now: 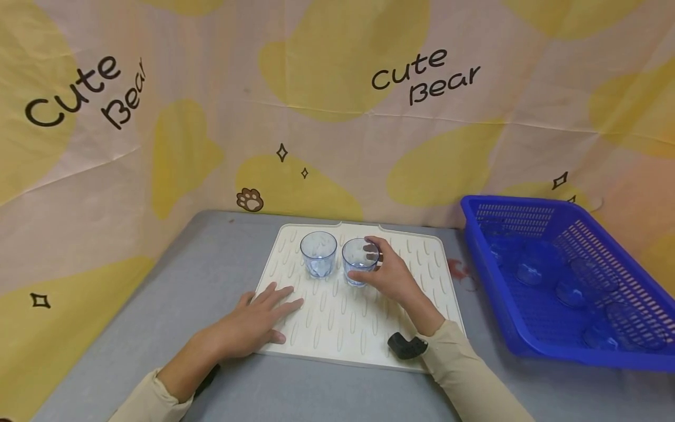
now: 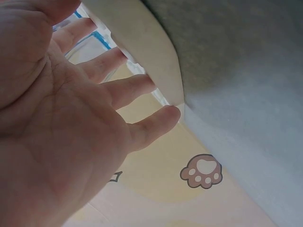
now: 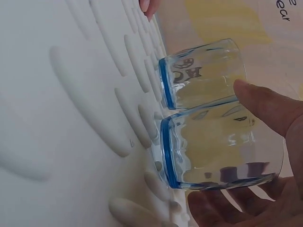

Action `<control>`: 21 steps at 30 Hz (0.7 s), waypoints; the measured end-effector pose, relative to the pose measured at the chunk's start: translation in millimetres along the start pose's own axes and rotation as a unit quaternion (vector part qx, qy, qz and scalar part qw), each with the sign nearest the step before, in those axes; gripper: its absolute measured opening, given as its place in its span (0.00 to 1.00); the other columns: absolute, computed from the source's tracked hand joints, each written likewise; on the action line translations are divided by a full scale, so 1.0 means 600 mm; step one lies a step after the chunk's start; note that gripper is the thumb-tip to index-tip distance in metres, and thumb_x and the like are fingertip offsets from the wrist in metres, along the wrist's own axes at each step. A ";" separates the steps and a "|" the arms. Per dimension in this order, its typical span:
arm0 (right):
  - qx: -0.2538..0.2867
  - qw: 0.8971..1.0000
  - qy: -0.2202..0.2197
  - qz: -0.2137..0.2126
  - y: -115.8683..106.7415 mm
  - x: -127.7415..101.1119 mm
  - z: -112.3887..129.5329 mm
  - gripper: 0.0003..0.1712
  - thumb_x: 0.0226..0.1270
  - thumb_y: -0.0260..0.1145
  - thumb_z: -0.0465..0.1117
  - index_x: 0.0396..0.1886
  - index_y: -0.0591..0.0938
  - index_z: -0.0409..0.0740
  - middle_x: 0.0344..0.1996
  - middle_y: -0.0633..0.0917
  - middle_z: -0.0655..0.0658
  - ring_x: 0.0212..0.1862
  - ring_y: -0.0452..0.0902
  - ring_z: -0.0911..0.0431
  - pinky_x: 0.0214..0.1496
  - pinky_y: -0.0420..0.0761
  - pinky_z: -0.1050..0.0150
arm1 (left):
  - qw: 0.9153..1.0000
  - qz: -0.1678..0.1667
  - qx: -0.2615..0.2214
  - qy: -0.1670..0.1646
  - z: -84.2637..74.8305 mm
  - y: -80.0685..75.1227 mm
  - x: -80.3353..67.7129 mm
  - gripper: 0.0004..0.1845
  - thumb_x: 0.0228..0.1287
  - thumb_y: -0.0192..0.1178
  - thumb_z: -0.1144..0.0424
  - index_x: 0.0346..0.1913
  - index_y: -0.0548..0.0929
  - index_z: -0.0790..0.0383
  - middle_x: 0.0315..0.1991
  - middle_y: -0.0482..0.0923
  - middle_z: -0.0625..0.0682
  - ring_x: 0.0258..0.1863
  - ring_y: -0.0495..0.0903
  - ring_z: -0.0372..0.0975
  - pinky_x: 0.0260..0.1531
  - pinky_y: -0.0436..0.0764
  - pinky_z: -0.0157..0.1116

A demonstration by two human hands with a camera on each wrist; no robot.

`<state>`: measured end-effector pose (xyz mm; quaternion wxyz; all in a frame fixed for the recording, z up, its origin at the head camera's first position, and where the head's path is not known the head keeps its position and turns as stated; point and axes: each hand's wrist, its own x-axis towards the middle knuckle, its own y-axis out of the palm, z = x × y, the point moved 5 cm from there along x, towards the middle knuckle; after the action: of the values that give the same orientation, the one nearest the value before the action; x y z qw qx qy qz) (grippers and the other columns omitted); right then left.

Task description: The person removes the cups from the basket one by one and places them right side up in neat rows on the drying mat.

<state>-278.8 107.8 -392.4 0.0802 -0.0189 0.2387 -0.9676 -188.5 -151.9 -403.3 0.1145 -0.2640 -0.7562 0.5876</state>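
Observation:
Two clear drinking glasses stand upright, side by side, on a cream ridged mat [image 1: 337, 334]. My right hand [image 1: 394, 275] grips the right glass [image 1: 352, 261], thumb on its near side and fingers round the far side. In the right wrist view that glass [image 3: 213, 146] shows a blue-tinted base close against the mat's ridges. Just left of it is the other glass [image 1: 319, 261], untouched. My left hand [image 1: 245, 328] rests at the mat's left edge with its fingers spread. In the left wrist view these fingers [image 2: 137, 90] lie extended along the mat's edge.
At the right stands a blue plastic basket [image 1: 493, 293] holding several more glasses [image 1: 534, 271]. The grey tabletop [image 1: 211, 264] runs under mat and basket. A patterned cloth [image 1: 337, 135] hangs behind. A black piece [image 1: 407, 346] sits by the right wrist.

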 end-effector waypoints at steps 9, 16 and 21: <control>0.018 1.000 -0.010 0.012 -0.006 -0.001 0.004 0.53 0.52 0.80 0.43 0.75 0.62 0.47 0.69 0.73 0.42 0.69 0.71 0.44 0.69 0.72 0.48 | 1.000 0.004 -0.006 -0.001 -0.002 -0.001 0.000 0.37 0.63 0.65 0.54 0.75 0.65 0.49 0.77 0.58 0.58 0.77 0.52 0.62 0.65 0.54 0.68; 0.026 0.999 -0.025 0.017 -0.028 -0.006 0.018 0.52 0.53 0.80 0.43 0.75 0.62 0.49 0.71 0.71 0.40 0.71 0.69 0.41 0.71 0.69 0.47 | 1.000 -0.002 0.002 -0.006 0.000 0.000 0.001 0.37 0.62 0.66 0.54 0.74 0.66 0.49 0.77 0.58 0.58 0.77 0.53 0.62 0.65 0.54 0.68; 0.017 0.999 -0.033 0.011 -0.052 -0.021 0.027 0.52 0.53 0.79 0.47 0.75 0.62 0.51 0.72 0.69 0.41 0.73 0.65 0.42 0.73 0.66 0.47 | 1.000 -0.004 0.000 -0.003 0.000 0.001 0.001 0.37 0.62 0.66 0.54 0.74 0.66 0.49 0.77 0.58 0.58 0.77 0.53 0.62 0.65 0.54 0.68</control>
<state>-269.9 129.6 -363.4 0.0989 -0.0464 0.2201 -0.9693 -189.3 -151.6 -403.8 0.1147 -0.2597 -0.7578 0.5875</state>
